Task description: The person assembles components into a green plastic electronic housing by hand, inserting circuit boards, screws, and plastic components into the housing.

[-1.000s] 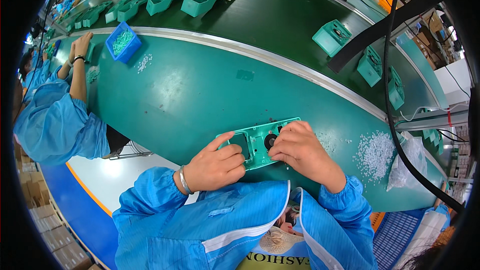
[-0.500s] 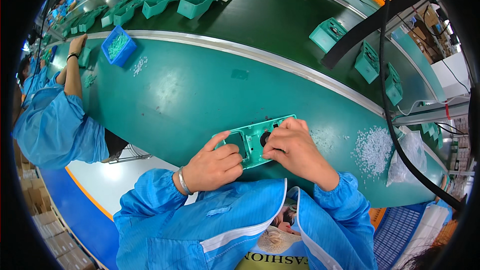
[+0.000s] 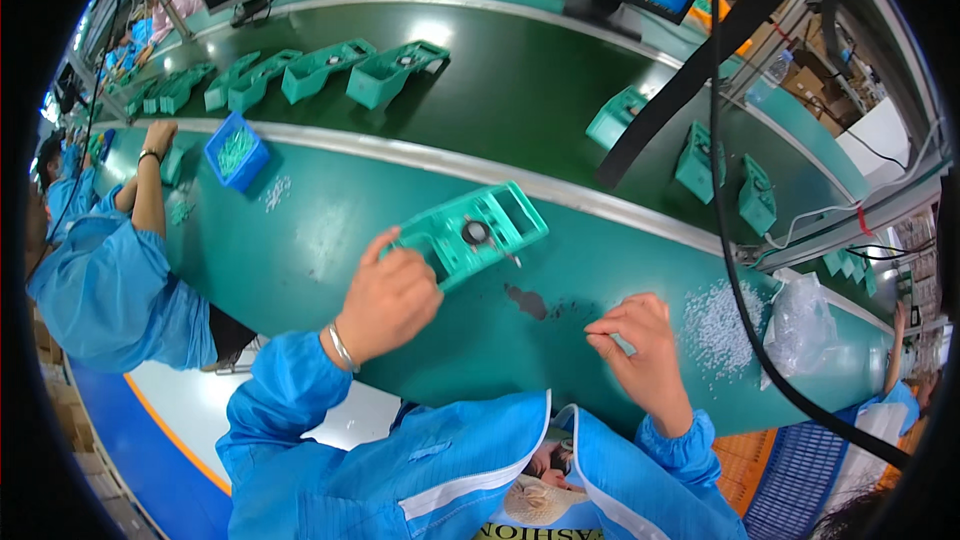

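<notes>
My left hand [image 3: 388, 302] is closed on the left end of a green plastic housing [image 3: 455, 258], its fingers gripping the near left corner. The housing is tilted, its right end pointing away from me. A round black part [image 3: 476, 232] sits inside it, and two rectangular openings show, one partly behind my fingers. Apart from the housing, to the right, my right hand [image 3: 638, 345] is over the table with thumb and fingertips pinched together. Whatever they may hold is hidden or too small to name.
Small white pieces [image 3: 722, 330] lie spread at right beside a clear plastic bag [image 3: 802, 325]. A blue bin [image 3: 237, 152] holds green parts. Green housings [image 3: 385, 75] line the dark belt beyond a metal rail. A black cable [image 3: 735, 240] hangs at right. A co-worker [image 3: 110, 275] sits at left.
My left hand has moved the housing farther from me and turned it, its right end now pointing more away. My right hand has left it and moved right. The view has tilted up.
</notes>
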`<state>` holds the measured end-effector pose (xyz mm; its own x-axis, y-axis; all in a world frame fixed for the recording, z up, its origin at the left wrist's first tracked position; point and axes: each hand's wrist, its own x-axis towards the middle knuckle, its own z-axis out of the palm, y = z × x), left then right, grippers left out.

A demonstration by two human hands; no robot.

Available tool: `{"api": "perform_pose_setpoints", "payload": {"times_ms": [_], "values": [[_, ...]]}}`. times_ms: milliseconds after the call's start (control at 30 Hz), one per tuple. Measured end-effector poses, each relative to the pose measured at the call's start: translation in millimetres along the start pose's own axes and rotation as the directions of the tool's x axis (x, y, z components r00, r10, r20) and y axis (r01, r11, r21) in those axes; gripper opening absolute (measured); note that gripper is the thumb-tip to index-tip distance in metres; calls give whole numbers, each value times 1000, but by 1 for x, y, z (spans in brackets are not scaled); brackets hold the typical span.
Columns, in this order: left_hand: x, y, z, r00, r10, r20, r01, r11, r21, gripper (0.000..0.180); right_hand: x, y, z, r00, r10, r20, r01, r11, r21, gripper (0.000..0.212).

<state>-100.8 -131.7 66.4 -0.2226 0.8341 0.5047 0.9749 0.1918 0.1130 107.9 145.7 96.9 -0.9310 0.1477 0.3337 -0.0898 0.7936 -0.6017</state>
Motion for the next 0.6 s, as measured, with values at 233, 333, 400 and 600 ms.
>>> {"api": "perform_pose_setpoints", "payload": {"times_ms": [233, 333, 400, 600], "values": [[114, -97, 74, 982, -52, -181, 92, 972, 219, 12, -19, 10, 1, 992, 14, -126, -23, 997, -72, 15], [156, -111, 103, 981, -107, -163, 152, 942, 300, 11, -26, 17, -8, 977, 54, -208, -79, 990, -114, 14], [177, -116, 121, 972, -96, -214, 158, 943, 291, 15, -33, 34, -16, 953, 95, -288, -161, 963, -217, 14], [209, -111, 132, 945, -30, -325, 106, 970, 219, 31, -60, 92, -22, 851, 284, -442, -413, 882, -229, 13]]}}
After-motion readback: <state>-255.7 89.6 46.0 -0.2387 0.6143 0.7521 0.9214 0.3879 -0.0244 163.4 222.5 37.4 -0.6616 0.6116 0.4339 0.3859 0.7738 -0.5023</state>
